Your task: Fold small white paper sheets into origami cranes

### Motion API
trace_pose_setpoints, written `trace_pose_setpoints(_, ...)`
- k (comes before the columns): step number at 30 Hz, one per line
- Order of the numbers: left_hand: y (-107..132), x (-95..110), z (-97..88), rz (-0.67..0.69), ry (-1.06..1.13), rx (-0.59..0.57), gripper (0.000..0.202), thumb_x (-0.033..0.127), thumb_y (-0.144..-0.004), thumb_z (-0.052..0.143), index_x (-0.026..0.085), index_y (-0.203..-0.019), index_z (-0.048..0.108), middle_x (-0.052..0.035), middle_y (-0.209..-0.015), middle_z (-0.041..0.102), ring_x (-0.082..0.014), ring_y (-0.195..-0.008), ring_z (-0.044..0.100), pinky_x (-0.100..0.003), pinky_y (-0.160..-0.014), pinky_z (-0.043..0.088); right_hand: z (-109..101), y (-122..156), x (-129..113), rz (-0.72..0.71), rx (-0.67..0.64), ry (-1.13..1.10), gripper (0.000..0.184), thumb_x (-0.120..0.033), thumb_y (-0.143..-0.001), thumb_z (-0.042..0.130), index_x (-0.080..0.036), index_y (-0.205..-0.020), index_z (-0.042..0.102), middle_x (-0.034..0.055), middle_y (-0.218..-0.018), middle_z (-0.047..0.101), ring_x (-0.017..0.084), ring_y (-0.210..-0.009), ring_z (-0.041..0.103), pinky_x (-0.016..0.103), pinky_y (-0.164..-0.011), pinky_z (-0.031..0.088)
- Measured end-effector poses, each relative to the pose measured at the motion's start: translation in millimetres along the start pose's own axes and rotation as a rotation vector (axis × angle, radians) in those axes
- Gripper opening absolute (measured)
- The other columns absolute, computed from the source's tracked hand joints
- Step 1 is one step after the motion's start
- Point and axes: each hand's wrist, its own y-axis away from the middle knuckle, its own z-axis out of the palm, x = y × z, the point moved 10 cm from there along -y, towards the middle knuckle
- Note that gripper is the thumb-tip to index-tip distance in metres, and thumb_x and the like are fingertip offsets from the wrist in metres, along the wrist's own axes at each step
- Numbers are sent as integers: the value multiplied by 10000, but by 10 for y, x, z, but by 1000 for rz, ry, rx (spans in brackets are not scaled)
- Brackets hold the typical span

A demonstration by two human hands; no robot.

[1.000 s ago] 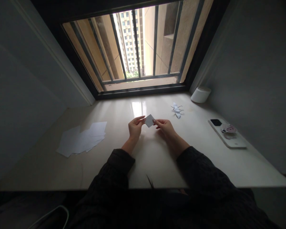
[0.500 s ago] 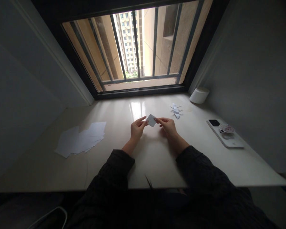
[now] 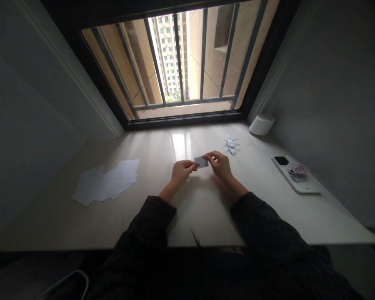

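A small piece of white paper (image 3: pixel 201 161), folded into a narrow strip, is held level above the pale tabletop (image 3: pixel 162 221). My left hand (image 3: pixel 183 171) pinches its left end, and my right hand (image 3: pixel 220 164) pinches its right end. The fingers hide both ends of the strip. To the upper right of my right hand stands a white folded paper crane (image 3: pixel 231 144), apart from both hands.
Loose white paper sheets (image 3: pixel 104 183) lie overlapping at the left. A phone with a round sticker (image 3: pixel 295 175) lies at the right, and a white cylindrical container (image 3: pixel 261 124) stands at the back right. A barred window (image 3: pixel 178 62) rises behind the table. My dark sleeves (image 3: pixel 262 221) cover the front.
The paper went from a wider, tilted square to a narrower, flatter strip. My hands have moved closer together, and both now grip its ends.
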Motion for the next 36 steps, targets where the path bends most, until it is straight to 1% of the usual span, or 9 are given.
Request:
trace_pose_setpoints(4, -12, -28, -50, -38, 105, 47, 358, 466, -644, 756, 135, -781, 740, -99, -681, 715, -192, -632, 681, -267, -563, 502, 23, 4, 113, 127, 11, -138, 357, -529, -723, 660, -203, -857, 713, 71, -868, 705, 208, -773, 617, 323, -673, 461)
trace_pose_setpoints(6, -17, -45, -93, -50, 180, 98, 383, 477, -637, 758, 128, -793, 735, -107, -714, 722, -191, -650, 683, -286, -604, 515, 99, 17, 146, 178, -44, -189, 426, -548, -649, 718, -194, -885, 713, 77, -870, 703, 209, -762, 616, 320, -658, 461)
trace_pose_setpoints(9, -10, -43, -138, -41, 229, 161, 400, 491, -630, 759, 129, -798, 727, -100, -728, 723, -185, -670, 682, -303, -645, 523, 242, 59, 142, 218, -170, -213, 428, -575, -599, 741, -188, -781, 717, 63, -767, 694, 200, -701, 600, 315, -634, 449)
trace_pose_setpoints(12, 4, -12, -123, -18, 219, 163, 379, 477, -642, 756, 133, -799, 728, -85, -705, 717, -176, -670, 677, -291, -640, 520, 312, 99, 124, 237, -234, -216, 411, -588, -612, 727, -190, -714, 713, 46, -690, 680, 188, -649, 587, 302, -599, 426)
trace_pose_setpoints(20, 22, 47, -126, 34, 178, 182, 341, 446, -652, 757, 137, -795, 738, -81, -679, 712, -175, -650, 669, -283, -622, 503, 296, 117, 116, 271, -223, -276, 385, -535, -587, 769, -171, -702, 725, 43, -689, 696, 170, -620, 575, 283, -579, 390)
trace_pose_setpoints(25, 7, 2, -153, -11, 204, 183, 335, 438, -639, 766, 135, -777, 734, -75, -683, 712, -168, -646, 666, -275, -622, 499, 340, 114, 225, 320, -260, -314, 380, -531, -620, 740, -159, -700, 735, 46, -666, 699, 162, -623, 572, 278, -594, 395)
trace_pose_setpoints(28, 0, -26, -174, -37, 223, 188, 337, 432, -626, 776, 132, -773, 733, -70, -671, 707, -169, -645, 666, -284, -637, 506, 382, 108, 285, 329, -297, -348, 385, -532, -670, 697, -164, -770, 745, 66, -755, 721, 172, -683, 602, 272, -599, 403)
trace_pose_setpoints(33, -12, -80, -178, -82, 240, 193, 352, 440, -615, 779, 125, -763, 728, -74, -665, 701, -173, -648, 664, -300, -654, 510, 429, 84, 273, 276, -356, -375, 390, -538, -722, 639, -168, -804, 734, 85, -825, 729, 201, -782, 640, 280, -626, 435)
trace_pose_setpoints(36, -15, -89, -156, -104, 246, 168, 357, 451, -617, 774, 125, -749, 717, -80, -692, 704, -174, -667, 666, -300, -664, 509, 363, 41, 244, 200, -286, -287, 386, -539, -744, 611, -171, -773, 722, 84, -796, 722, 214, -787, 642, 297, -634, 453)
